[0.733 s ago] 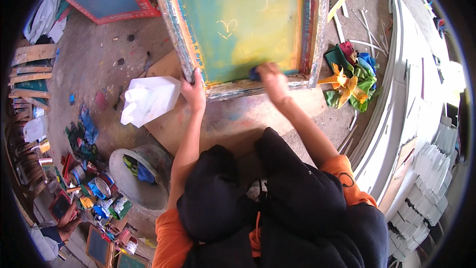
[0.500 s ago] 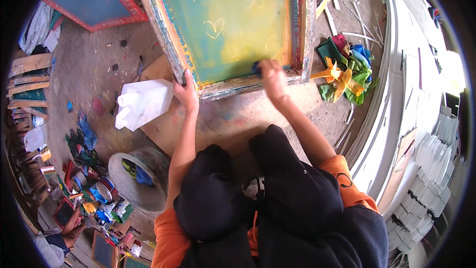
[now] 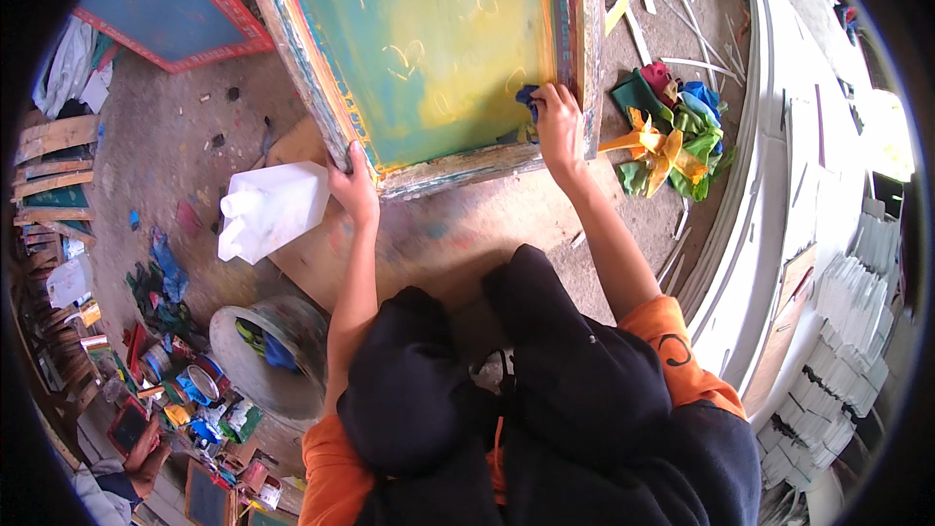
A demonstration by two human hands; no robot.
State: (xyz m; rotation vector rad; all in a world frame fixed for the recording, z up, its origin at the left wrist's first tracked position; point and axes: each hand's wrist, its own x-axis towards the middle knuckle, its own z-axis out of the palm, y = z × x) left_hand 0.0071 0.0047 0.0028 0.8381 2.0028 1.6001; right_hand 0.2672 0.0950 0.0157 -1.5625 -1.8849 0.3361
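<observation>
Over stained floor [image 3: 170,175], white panels [image 3: 774,175] right, hands [image 3: 560,131] holding framed screen [image 3: 438,58], blue cloth [image 3: 527,95]

The screen-printing frame [image 3: 460,172] at top centre looks to me like rough, paint-crusted wood; left of centre, the jug [image 3: 282,210] is smooth plastic; the rags [image 3: 693,129], upper right, crumpled matt cloth.
</observation>
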